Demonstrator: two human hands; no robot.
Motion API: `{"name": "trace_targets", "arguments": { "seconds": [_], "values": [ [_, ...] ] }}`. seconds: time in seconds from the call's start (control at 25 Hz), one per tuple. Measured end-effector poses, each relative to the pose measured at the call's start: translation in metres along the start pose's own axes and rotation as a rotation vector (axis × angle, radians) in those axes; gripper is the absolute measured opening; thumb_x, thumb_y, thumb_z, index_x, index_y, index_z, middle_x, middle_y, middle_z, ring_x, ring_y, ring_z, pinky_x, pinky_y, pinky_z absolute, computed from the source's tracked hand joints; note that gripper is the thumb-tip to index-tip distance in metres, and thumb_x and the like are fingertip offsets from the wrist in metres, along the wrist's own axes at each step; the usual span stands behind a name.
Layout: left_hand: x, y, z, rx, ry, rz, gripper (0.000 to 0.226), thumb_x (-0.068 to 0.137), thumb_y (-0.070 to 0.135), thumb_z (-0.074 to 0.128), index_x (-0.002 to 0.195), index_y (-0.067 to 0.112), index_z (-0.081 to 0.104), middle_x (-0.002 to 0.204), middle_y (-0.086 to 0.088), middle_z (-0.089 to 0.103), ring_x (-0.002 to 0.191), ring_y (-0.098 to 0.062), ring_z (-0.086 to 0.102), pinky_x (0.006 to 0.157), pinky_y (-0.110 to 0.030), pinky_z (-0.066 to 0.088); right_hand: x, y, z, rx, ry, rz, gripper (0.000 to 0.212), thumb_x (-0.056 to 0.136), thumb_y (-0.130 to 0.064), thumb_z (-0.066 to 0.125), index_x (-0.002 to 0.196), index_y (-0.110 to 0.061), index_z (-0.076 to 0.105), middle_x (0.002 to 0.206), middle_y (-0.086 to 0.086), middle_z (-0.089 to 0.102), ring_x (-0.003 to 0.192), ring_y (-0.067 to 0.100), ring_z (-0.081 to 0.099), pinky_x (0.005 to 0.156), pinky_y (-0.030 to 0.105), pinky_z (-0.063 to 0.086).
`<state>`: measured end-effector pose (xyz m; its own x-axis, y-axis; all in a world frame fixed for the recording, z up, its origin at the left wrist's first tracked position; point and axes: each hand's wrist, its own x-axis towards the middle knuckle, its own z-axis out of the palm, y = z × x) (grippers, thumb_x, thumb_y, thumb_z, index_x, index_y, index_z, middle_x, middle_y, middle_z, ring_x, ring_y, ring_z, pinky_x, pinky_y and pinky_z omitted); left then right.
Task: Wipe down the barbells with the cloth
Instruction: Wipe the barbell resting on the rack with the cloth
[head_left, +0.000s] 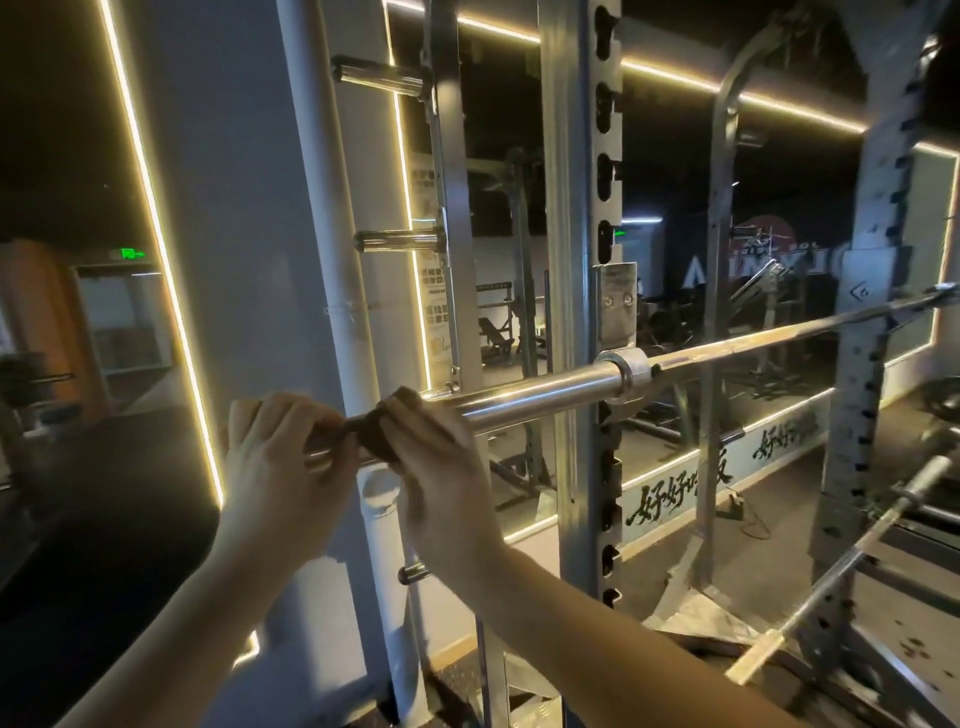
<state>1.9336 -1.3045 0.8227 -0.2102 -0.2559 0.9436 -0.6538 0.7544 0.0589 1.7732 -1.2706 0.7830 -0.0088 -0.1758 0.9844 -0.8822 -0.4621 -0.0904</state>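
Your right hand (439, 467) curls the cloth (378, 432) round the bar (545, 397); left hand (280, 457) grips its end; mid-wipe; next, slide toward the collar (631, 374).

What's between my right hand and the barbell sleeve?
The dark cloth, wrapped round the barbell sleeve under the right hand, in the head view.

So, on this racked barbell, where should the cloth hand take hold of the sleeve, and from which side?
Wrap the cloth round the sleeve, between its free end and the collar, probably best coming from above with the right hand. It lies across the rack, round and open all round; the left hand grips its end.
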Motion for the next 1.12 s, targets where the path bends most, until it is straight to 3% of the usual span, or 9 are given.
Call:
{"name": "trace_targets", "arguments": {
  "seconds": [0.08,0.16,0.32,0.48,0.6,0.76,0.92,1.04,1.12],
  "values": [
    [-0.001,0.000,0.000,-0.013,-0.010,0.009,0.020,0.078,0.009,0.085,0.087,0.012,0.067,0.096,-0.003,0.060,0.097,-0.021,0.041,0.081,-0.024,0.017,0.000,0.018,-0.006,-0.011,-0.100,-0.067,0.044,0.089,0.008,0.068,0.131,-0.007,0.067,0.135,0.004,0.064,0.130,0.023,0.053,0.107,0.038,0.047],
    [-0.001,-0.005,0.001,-0.027,0.001,0.057,0.012,0.086,0.014,0.078,0.090,0.011,0.068,0.098,-0.004,0.061,0.099,-0.023,0.043,0.083,-0.025,0.019,-0.009,0.060,-0.030,-0.077,-0.087,0.000,0.044,0.091,0.003,0.068,0.134,-0.008,0.065,0.142,0.002,0.061,0.138,0.021,0.048,0.114,0.041,0.043],
    [-0.008,-0.021,-0.001,-0.092,-0.024,0.055,0.022,0.086,0.026,0.066,0.102,0.010,0.065,0.105,-0.005,0.059,0.104,-0.021,0.045,0.090,-0.033,0.028,-0.021,0.125,-0.074,-0.184,0.123,0.360,0.049,0.092,-0.008,0.062,0.141,-0.008,0.058,0.146,-0.001,0.055,0.143,0.019,0.040,0.114,0.049,0.044],
    [-0.017,-0.039,-0.011,-0.221,-0.155,-0.033,0.033,0.094,0.025,0.068,0.121,0.012,0.055,0.111,-0.002,0.057,0.106,-0.011,0.048,0.085,-0.032,0.040,-0.015,0.109,-0.057,-0.097,0.314,0.610,0.046,0.099,-0.002,0.056,0.144,-0.010,0.055,0.149,-0.005,0.047,0.142,0.009,0.037,0.115,0.047,0.044],
    [-0.021,-0.053,-0.018,-0.289,-0.261,-0.039,0.042,0.092,0.045,0.055,0.125,0.019,0.050,0.111,0.003,0.058,0.098,-0.012,0.057,0.078,-0.026,0.044,-0.025,0.047,-0.016,-0.106,0.309,0.424,0.045,0.098,-0.007,0.054,0.142,-0.008,0.057,0.154,-0.011,0.043,0.144,0.021,0.039,0.113,0.044,0.045],
    [-0.021,-0.062,-0.020,-0.342,-0.295,0.014,0.032,0.093,0.048,0.049,0.120,0.033,0.044,0.102,0.009,0.056,0.087,-0.007,0.061,0.069,-0.023,0.047,-0.024,0.007,0.003,0.064,0.116,0.081,0.041,0.096,0.000,0.061,0.137,-0.004,0.061,0.148,-0.001,0.054,0.141,0.028,0.046,0.115,0.043,0.042],
    [-0.020,-0.065,-0.010,-0.359,-0.290,-0.018,0.034,0.094,0.048,0.047,0.117,0.024,0.049,0.093,0.012,0.055,0.080,-0.012,0.060,0.067,-0.034,0.052,-0.011,0.014,-0.008,-0.025,0.118,0.108,0.040,0.094,-0.002,0.067,0.133,-0.006,0.065,0.136,-0.003,0.062,0.136,0.022,0.051,0.113,0.039,0.044],
    [-0.019,-0.058,-0.010,-0.471,-0.309,-0.149,0.029,0.094,0.050,0.046,0.105,0.023,0.051,0.081,0.005,0.060,0.064,-0.014,0.061,0.057,-0.027,0.048,-0.005,0.027,-0.013,-0.105,0.135,0.153,0.035,0.097,-0.015,0.063,0.131,-0.008,0.066,0.128,0.000,0.068,0.132,0.019,0.052,0.111,0.040,0.046],
    [-0.015,-0.054,-0.009,-0.529,-0.325,-0.260,0.033,0.095,0.050,0.044,0.099,0.020,0.055,0.077,0.001,0.062,0.066,-0.009,0.062,0.053,-0.019,0.046,-0.005,0.029,-0.008,-0.153,0.171,0.200,0.036,0.099,-0.017,0.061,0.133,-0.008,0.065,0.128,0.003,0.068,0.133,0.020,0.052,0.108,0.043,0.048]
  ]
}}
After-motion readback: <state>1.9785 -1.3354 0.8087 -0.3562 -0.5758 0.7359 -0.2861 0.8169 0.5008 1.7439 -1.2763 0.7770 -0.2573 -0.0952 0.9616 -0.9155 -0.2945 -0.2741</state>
